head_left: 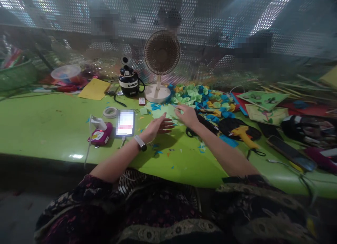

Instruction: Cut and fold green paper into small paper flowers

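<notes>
My left hand (156, 127) is over the green table with its fingers stretched out and nothing in them, just in front of some light green paper (163, 112). Across from it, my right hand (187, 115) has its fingers curled together at the right edge of that paper and appears to pinch it; the exact contact is hard to make out. Small blue and green paper scraps (157, 152) lie around and below the hands. Behind the right hand spreads a pile of crumpled green, blue and yellow paper pieces (193, 93).
A fan (158, 94) and a black bottle (128, 83) stand at the back. Left are a lit phone (125, 123), a tape roll (110, 112) and a purple power strip (101, 135). To the right lie a yellow glue gun (243, 134), a dark phone (291, 153) and cards (265, 114).
</notes>
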`<action>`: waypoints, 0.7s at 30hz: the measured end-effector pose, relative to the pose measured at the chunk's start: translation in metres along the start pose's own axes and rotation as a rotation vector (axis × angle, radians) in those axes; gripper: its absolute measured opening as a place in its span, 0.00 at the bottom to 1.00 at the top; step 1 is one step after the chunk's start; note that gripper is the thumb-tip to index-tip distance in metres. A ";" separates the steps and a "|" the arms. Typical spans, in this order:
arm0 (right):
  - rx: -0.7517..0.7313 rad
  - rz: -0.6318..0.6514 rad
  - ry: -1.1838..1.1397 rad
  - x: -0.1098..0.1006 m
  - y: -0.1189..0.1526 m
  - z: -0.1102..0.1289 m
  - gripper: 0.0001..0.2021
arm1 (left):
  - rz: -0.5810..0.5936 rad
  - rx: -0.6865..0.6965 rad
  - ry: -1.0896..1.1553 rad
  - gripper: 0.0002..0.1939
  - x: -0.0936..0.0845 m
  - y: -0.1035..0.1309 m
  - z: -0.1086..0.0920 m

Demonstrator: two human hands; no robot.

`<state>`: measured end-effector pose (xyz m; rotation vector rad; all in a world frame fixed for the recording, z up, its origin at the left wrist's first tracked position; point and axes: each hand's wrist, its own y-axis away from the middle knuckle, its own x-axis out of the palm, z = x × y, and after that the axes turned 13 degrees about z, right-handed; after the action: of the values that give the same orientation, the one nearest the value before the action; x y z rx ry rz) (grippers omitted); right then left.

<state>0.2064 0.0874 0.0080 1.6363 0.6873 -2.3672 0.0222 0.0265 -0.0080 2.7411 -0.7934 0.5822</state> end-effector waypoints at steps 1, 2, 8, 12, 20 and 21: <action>-0.086 -0.027 -0.007 0.002 0.011 0.004 0.12 | -0.005 -0.044 0.088 0.27 0.000 0.000 -0.002; -0.171 -0.043 -0.009 0.004 0.022 0.009 0.12 | -0.004 -0.074 0.159 0.28 -0.001 -0.001 -0.003; -0.419 0.015 0.057 0.013 0.063 0.031 0.11 | 0.043 -0.053 0.253 0.21 -0.006 -0.003 0.002; -0.396 -0.004 -0.034 0.013 0.069 0.031 0.11 | 0.002 -0.049 0.250 0.15 -0.004 -0.003 0.004; -0.239 -0.126 -0.388 0.020 0.072 0.025 0.12 | -0.015 -0.009 0.251 0.11 0.002 0.000 0.008; -0.246 -0.124 -0.411 0.020 0.073 0.024 0.12 | -0.027 0.013 0.239 0.10 0.002 0.001 0.008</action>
<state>0.2075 0.0144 -0.0231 0.9934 0.9644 -2.4709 0.0256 0.0224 -0.0143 2.6224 -0.6958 0.8911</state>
